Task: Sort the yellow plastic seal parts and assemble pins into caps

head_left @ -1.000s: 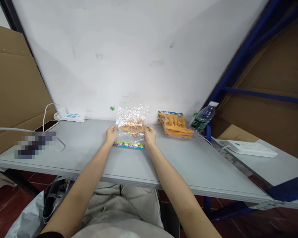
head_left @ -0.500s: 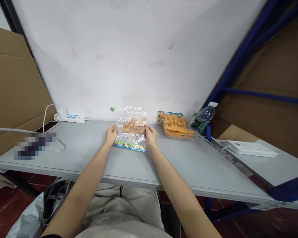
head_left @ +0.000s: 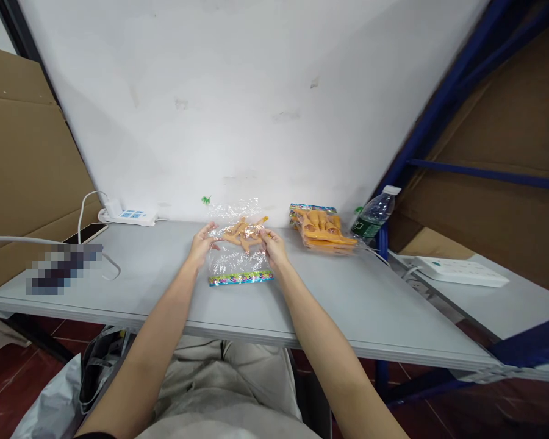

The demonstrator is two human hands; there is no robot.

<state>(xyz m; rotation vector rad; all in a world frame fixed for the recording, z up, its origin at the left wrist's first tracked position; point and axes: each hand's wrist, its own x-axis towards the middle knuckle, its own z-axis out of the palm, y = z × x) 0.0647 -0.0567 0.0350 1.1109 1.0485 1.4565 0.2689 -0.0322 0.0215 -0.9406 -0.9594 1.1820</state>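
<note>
A clear plastic bag with a colourful printed strip along its near edge is on the table between my hands. Inside it are orange, glossy moulded pieces with splayed limb-like ends; their exact kind I cannot make out. My left hand is at the bag's left side with its fingers apart, the tips at or against the plastic. On the other side, my right hand pinches the bag's right edge beside the orange pieces. To the right lies a stack of similar filled bags.
A plastic bottle with a green label leans at the table's right end. Power strips are at the back left and on the right-hand surface. A phone and a white cable lie at left. The white wall rises behind.
My left hand's fingers have spread from their grip on the bag's edge. The orange pieces have shifted inside the bag, and its printed strip has turned slightly. The stack stays put.
</note>
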